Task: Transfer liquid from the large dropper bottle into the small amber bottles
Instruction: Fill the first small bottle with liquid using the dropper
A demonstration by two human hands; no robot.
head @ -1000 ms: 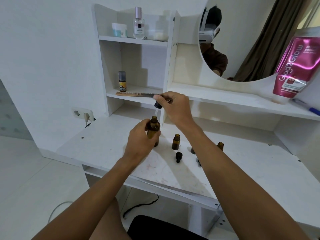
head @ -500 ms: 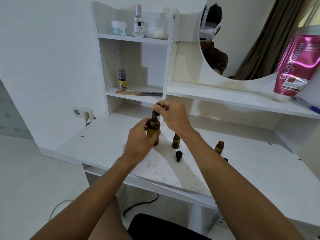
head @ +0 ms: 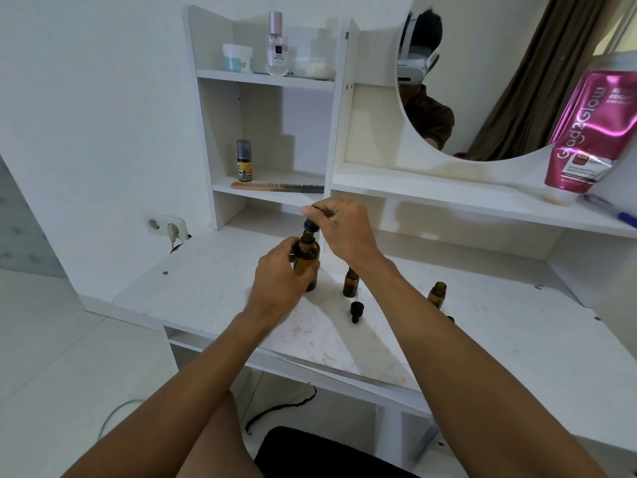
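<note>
**Dropper in the big bottle — time to fill it**

The left hand (head: pixel 279 274) has its grip wrapped round the large dropper bottle (head: pixel 306 262). The bottle stands near the middle of the white surface (head: pixel 213 281). The right hand (head: pixel 344 232) comes in from about 2 o'clock of the bottle top. Its grip is a tight pinch on the black dropper top (head: pixel 309 225), which sits right at the bottle's mouth.

This looks like the filling step. To do it well, hold the big bottle firm and straight so it cannot tip. Squeeze the soft top, then let go slowly so the liquid goes up. Lift the dropper straight out and do not squeeze on the way, or drops may fall on the surface.

Now count. There is one large bottle. There are two small amber bottles, both with no cap on: the near small bottle (head: pixel 351 286) at 4 o'clock of the big one, and the far small bottle (head: pixel 437 295) well apart, past the right arm. One loose dropper cap (head: pixel 356 310) lies at 6 o'clock of the near small bottle. A dark bit shows by the right arm — it may be a second cap, but I cannot tell.
</note>
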